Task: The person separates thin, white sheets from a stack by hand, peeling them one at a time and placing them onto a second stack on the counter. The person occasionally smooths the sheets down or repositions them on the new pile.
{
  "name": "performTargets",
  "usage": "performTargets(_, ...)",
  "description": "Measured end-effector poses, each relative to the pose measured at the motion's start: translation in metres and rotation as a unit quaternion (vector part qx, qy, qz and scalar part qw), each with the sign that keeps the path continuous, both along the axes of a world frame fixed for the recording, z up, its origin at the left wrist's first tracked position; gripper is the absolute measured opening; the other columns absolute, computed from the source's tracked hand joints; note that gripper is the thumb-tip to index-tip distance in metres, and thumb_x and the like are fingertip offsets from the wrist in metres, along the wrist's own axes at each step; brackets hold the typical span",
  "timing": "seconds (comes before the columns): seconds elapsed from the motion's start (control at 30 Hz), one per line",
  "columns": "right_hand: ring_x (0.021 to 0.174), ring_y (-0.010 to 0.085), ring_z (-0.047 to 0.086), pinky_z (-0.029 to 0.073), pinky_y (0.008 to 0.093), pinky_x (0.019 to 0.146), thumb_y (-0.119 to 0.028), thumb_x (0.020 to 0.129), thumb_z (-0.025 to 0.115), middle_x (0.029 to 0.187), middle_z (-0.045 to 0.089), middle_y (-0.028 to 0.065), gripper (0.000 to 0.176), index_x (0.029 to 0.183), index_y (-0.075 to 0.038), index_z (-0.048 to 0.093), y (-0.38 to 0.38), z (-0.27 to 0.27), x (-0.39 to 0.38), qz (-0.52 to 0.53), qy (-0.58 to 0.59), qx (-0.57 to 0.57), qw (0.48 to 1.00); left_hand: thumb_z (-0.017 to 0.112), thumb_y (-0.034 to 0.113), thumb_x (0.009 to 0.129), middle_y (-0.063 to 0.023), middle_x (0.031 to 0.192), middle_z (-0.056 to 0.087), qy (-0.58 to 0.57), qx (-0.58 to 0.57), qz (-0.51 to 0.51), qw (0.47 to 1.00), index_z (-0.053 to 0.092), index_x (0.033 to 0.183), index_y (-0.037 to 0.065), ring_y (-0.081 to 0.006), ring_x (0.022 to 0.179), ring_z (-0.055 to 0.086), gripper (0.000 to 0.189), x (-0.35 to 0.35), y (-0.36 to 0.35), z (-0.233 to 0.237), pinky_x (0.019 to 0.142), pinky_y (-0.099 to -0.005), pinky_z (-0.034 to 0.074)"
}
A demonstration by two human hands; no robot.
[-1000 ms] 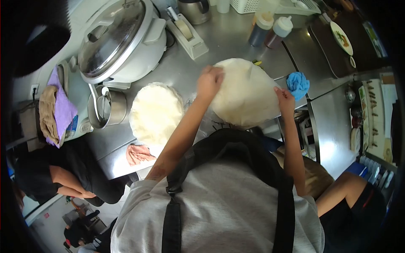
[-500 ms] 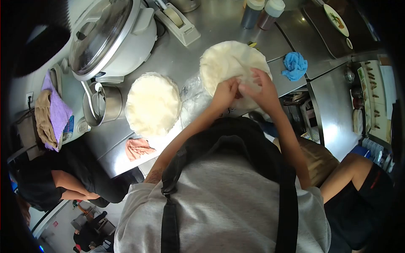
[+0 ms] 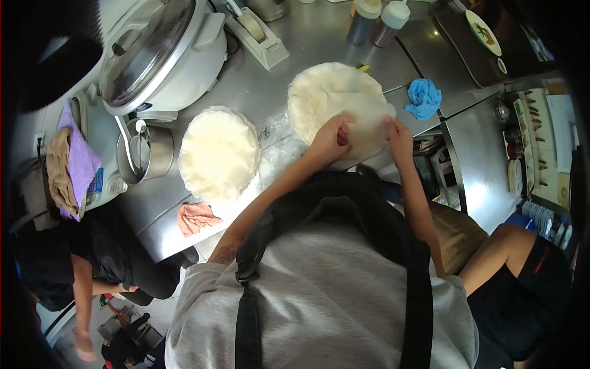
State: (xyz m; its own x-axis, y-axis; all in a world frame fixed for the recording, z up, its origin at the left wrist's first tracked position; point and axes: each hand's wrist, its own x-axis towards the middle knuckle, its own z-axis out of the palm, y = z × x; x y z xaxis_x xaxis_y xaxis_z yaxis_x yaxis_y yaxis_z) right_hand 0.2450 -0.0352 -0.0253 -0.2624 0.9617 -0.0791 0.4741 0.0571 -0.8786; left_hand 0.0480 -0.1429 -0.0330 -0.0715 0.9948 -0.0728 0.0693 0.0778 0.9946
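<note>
Two piles of thin, round, whitish sheets lie on the steel counter. Over the right pile (image 3: 319,92) both my hands hold a thin translucent round sheet (image 3: 370,123), perhaps a wrapper, partly raised from the pile. My left hand (image 3: 332,140) is closed, its curled fingers at the sheet's left edge. With a pinch, my right hand (image 3: 400,140) grips the sheet's right edge. The left pile (image 3: 219,154) stands apart, untouched. Crumpled clear plastic (image 3: 278,147) lies between the two piles.
A large cooker (image 3: 166,61) and a steel pot (image 3: 157,154) with utensils stand at left. Behind are a tape dispenser (image 3: 257,37) and squeeze bottles (image 3: 379,24). A blue cloth (image 3: 424,98) and pink cloth (image 3: 198,219) lie on the counter. Other people sit on both sides.
My right hand has moved right and down, drawing the sheet's edge away from my left hand, so the sheet is spread wider. At lower left, another person's arm now hangs down.
</note>
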Motion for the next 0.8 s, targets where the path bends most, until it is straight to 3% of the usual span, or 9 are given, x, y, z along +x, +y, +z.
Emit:
performTargets(0.07, 0.059, 0.0229, 0.054, 0.043, 0.0369, 0.058, -0.044, 0.096, 0.054, 0.064, 0.057, 0.0162, 0.049, 0.088, 0.003, 0.064, 0.022, -0.001, 0.003, -0.024, -0.024, -0.001, 0.999, 0.067, -0.007, 0.07, -0.0065, 0.092, 0.057, 0.041, 0.036, -0.019, 0.998, 0.065, 0.112, 0.009, -0.0172, 0.076, 0.06, 0.045, 0.0, 0.001, 0.002, 0.07, -0.0278, 0.052)
performTargets(0.27, 0.062, 0.0277, 0.054, 0.044, 0.039, 0.063, -0.042, 0.095, 0.055, 0.068, 0.06, 0.0173, 0.045, 0.091, 0.002, 0.064, 0.098, 0.018, -0.004, -0.005, -0.072, 0.107, 0.992, 0.063, 0.003, 0.074, -0.01, 0.086, 0.06, 0.231, 0.115, -0.086, 0.962, 0.073, 0.097, 0.014, -0.0261, 0.085, 0.063, 0.027, 0.001, 0.005, 0.007, 0.078, -0.0365, 0.052)
performTargets(0.33, 0.063, 0.0306, 0.056, 0.045, 0.0396, 0.065, -0.041, 0.095, 0.055, 0.071, 0.062, 0.0179, 0.043, 0.092, 0.001, 0.065, 0.109, 0.034, -0.018, -0.003, -0.061, 0.11, 0.992, 0.063, 0.004, 0.075, -0.0106, 0.093, 0.061, 0.291, 0.124, -0.124, 0.94, 0.072, 0.101, 0.015, -0.0281, 0.086, 0.062, 0.029, 0.0, 0.008, 0.005, 0.079, -0.0372, 0.051)
performTargets(0.47, 0.07, 0.0312, 0.06, 0.048, 0.0376, 0.071, -0.037, 0.094, 0.058, 0.078, 0.065, 0.0173, 0.039, 0.094, 0.001, 0.067, 0.103, 0.071, -0.058, 0.121, -0.09, 0.129, 0.98, 0.059, 0.007, 0.08, -0.0139, 0.106, 0.063, 0.383, 0.119, -0.195, 0.895, 0.068, 0.11, 0.012, -0.0338, 0.1, 0.06, 0.031, 0.015, 0.022, 0.031, 0.089, -0.0415, 0.048)
performTargets(0.57, 0.084, 0.0284, 0.062, 0.048, 0.0354, 0.081, -0.032, 0.091, 0.061, 0.085, 0.066, 0.0155, 0.033, 0.097, -0.001, 0.068, 0.075, 0.089, -0.078, 0.277, -0.078, 0.115, 0.951, 0.058, 0.011, 0.083, -0.0159, 0.122, 0.056, 0.476, 0.375, -0.092, 0.79, 0.059, 0.125, 0.012, -0.034, 0.109, 0.056, 0.042, 0.035, 0.057, 0.048, 0.097, -0.0433, 0.043)
performTargets(0.63, 0.093, 0.0318, 0.06, 0.047, 0.0388, 0.087, -0.031, 0.089, 0.064, 0.095, 0.066, 0.0164, 0.03, 0.1, -0.004, 0.07, 0.069, 0.088, -0.078, 0.371, -0.072, 0.168, 0.91, 0.058, 0.013, 0.085, -0.0175, 0.126, 0.054, 0.446, 0.325, -0.059, 0.832, 0.056, 0.128, 0.011, -0.0346, 0.116, 0.052, 0.043, 0.043, 0.088, 0.025, 0.101, -0.0452, 0.04)
performTargets(0.7, 0.099, 0.0323, 0.058, 0.045, 0.0406, 0.091, -0.027, 0.086, 0.066, 0.1, 0.065, 0.0151, 0.027, 0.103, -0.006, 0.069, 0.052, 0.093, -0.069, 0.271, -0.033, 0.215, 0.938, 0.062, 0.022, 0.086, -0.019, 0.122, 0.058, 0.465, 0.302, -0.014, 0.832, 0.061, 0.122, 0.009, -0.0342, 0.115, 0.055, 0.038, 0.038, 0.113, 0.012, 0.098, -0.0443, 0.043)
performTargets(0.77, 0.099, 0.0322, 0.058, 0.045, 0.042, 0.091, -0.023, 0.084, 0.07, 0.108, 0.064, 0.0129, 0.031, 0.11, -0.006, 0.067, 0.047, 0.089, -0.053, 0.168, -0.032, 0.328, 0.929, 0.067, 0.027, 0.082, -0.0165, 0.11, 0.064, 0.545, 0.153, -0.175, 0.805, 0.066, 0.114, 0.011, -0.0327, 0.105, 0.061, 0.036, 0.027, 0.117, 0.051, 0.09, -0.0428, 0.047)
performTargets(0.8, 0.098, 0.0304, 0.059, 0.046, 0.0404, 0.089, -0.023, 0.084, 0.071, 0.109, 0.063, 0.0122, 0.033, 0.112, -0.007, 0.066, 0.047, 0.077, -0.038, 0.133, -0.026, 0.251, 0.958, 0.07, 0.03, 0.08, -0.0152, 0.104, 0.067, 0.575, 0.074, -0.253, 0.774, 0.068, 0.11, 0.012, -0.0319, 0.099, 0.064, 0.035, 0.021, 0.118, 0.066, 0.086, -0.0421, 0.049)
